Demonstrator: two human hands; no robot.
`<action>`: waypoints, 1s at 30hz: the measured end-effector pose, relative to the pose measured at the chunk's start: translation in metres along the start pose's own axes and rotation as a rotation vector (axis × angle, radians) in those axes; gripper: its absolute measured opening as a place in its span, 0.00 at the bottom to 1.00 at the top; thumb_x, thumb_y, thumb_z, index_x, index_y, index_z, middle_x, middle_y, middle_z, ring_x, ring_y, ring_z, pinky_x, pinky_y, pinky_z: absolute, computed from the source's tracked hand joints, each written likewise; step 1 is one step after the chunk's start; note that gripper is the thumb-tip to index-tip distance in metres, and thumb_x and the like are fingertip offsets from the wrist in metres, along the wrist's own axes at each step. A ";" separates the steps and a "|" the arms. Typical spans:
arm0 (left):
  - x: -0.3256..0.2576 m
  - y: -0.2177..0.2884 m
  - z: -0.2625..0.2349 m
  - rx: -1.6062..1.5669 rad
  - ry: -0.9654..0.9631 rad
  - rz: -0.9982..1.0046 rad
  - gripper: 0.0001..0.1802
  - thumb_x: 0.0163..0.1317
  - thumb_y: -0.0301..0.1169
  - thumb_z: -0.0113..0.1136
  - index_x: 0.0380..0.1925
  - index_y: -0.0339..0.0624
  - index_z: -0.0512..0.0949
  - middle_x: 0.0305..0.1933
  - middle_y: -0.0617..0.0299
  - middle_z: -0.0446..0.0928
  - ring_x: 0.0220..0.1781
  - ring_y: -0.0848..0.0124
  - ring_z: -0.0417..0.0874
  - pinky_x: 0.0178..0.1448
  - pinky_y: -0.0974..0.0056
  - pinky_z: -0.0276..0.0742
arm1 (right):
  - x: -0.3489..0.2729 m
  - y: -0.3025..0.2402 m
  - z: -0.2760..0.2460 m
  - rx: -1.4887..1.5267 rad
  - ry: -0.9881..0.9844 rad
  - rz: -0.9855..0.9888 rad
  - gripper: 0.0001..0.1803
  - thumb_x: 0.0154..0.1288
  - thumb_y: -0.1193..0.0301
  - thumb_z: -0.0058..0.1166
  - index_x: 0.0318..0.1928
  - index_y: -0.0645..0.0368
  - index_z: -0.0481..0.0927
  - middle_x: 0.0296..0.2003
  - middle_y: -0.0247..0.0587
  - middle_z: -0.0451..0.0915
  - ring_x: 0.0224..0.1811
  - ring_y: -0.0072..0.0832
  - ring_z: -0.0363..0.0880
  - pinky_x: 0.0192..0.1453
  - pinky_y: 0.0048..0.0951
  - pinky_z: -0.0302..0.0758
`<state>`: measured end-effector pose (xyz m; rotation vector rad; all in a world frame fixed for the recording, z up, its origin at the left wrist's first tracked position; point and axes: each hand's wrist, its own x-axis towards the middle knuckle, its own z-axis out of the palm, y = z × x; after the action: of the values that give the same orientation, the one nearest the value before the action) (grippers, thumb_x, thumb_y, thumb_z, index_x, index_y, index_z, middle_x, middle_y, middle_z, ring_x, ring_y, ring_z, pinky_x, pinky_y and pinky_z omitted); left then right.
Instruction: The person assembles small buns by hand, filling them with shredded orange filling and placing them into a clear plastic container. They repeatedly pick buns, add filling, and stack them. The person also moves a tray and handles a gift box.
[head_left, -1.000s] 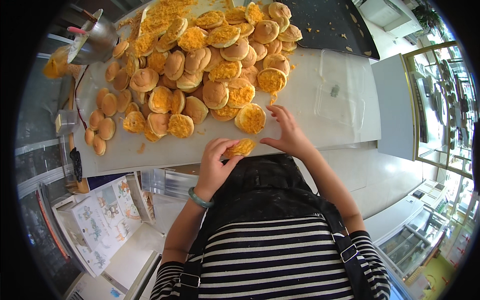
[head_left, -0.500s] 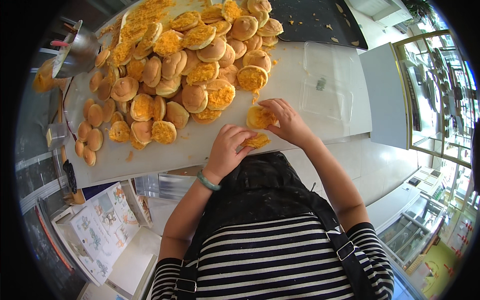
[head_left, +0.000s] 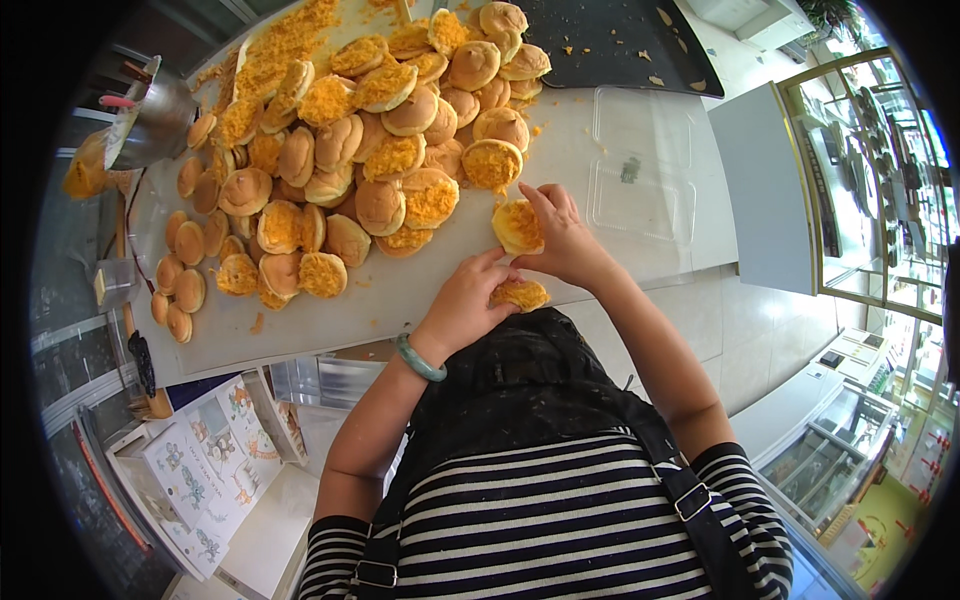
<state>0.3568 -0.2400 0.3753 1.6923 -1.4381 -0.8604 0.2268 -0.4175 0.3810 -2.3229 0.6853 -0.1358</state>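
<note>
While my left hand (head_left: pixel 465 303) has its grip closed around one bun (head_left: pixel 527 294) near the close edge of the desk (head_left: pixel 400 300), my right hand (head_left: pixel 566 242) holds a second bun (head_left: pixel 514 228) just beyond it; both show orange topping. Leftward, a bun heap (head_left: pixel 338 142) sits near a black tray (head_left: pixel 625 45), far right.

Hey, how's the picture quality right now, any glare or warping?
Head view: fisheye distortion bends things toward black corners; the window at far right looks washed out; pale reflections mark the clear plastic tray; left hand, right hand and their buns look fairly sharp.
</note>
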 end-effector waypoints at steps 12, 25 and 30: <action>-0.001 0.003 -0.004 0.015 -0.028 0.026 0.20 0.51 0.27 0.75 0.46 0.43 0.83 0.69 0.51 0.73 0.66 0.48 0.76 0.69 0.52 0.75 | 0.008 0.002 0.013 0.001 0.030 0.049 0.49 0.36 0.58 0.81 0.61 0.56 0.69 0.59 0.54 0.68 0.63 0.55 0.67 0.68 0.49 0.70; -0.002 0.004 -0.006 0.036 0.009 0.002 0.21 0.50 0.25 0.75 0.47 0.44 0.85 0.55 0.56 0.78 0.57 0.54 0.79 0.61 0.56 0.78 | 0.009 -0.005 -0.012 0.110 -0.067 0.018 0.33 0.51 0.73 0.66 0.61 0.55 0.75 0.57 0.43 0.77 0.63 0.43 0.74 0.69 0.41 0.72; 0.002 0.001 0.001 0.207 0.249 0.183 0.18 0.47 0.28 0.76 0.42 0.47 0.87 0.43 0.63 0.81 0.51 0.58 0.78 0.57 0.53 0.75 | 0.006 -0.002 -0.005 0.212 -0.001 -0.072 0.29 0.52 0.79 0.60 0.58 0.56 0.75 0.50 0.44 0.82 0.56 0.42 0.81 0.62 0.41 0.77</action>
<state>0.3556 -0.2422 0.3756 1.7157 -1.5196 -0.3971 0.2316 -0.4223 0.3853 -2.1444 0.5588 -0.2288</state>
